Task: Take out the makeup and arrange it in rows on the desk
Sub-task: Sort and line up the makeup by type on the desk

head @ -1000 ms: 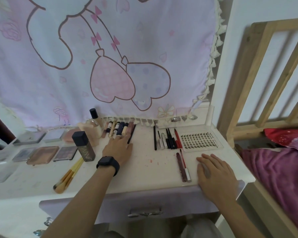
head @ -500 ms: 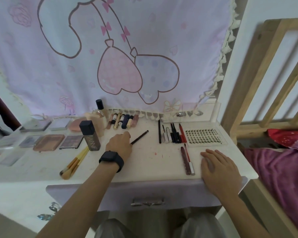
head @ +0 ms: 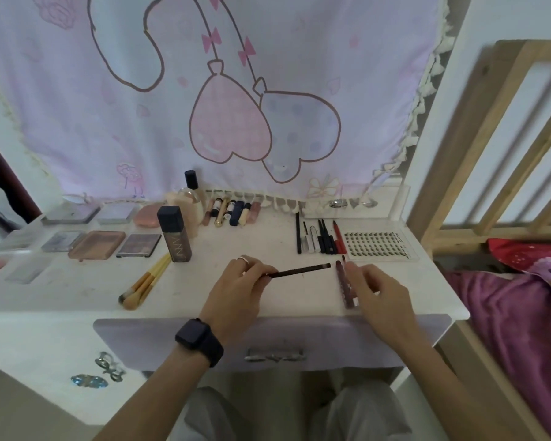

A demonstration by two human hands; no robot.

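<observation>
Both of my hands are over the front edge of the desk, near its middle. My left hand pinches one end of a thin black pencil between thumb and fingertips, held just above the desktop, its far end pointing right. My right hand lies beside it, fingers straight, slightly apart and holding nothing, right next to a dark red lip tube that lies on the desk; I cannot tell if they touch it. Behind, toward the back right corner, a row of liners lies beside a lash tray. Toward the left sit a dark bottle, brushes and palettes.
</observation>
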